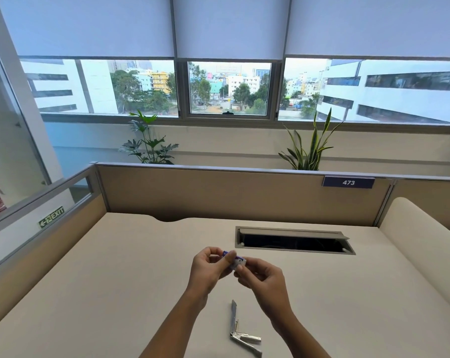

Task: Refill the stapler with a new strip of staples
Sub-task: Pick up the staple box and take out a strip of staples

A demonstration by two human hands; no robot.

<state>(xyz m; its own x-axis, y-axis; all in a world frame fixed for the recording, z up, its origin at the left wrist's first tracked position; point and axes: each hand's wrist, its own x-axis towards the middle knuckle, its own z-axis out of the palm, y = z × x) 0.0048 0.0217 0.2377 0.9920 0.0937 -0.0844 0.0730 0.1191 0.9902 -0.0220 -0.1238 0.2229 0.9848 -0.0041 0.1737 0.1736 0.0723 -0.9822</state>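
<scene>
Both hands, left hand (210, 267) and right hand (260, 276), pinch a small cardboard staple box (235, 260); metal stapler (240, 332) splayed open.

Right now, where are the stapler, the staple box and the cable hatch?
stapler (233, 320): head view, on its raised metal arm.
staple box (237, 262): head view, on the blue-and-white side showing between the fingers.
cable hatch (293, 230): head view, on its grey flap.
</scene>
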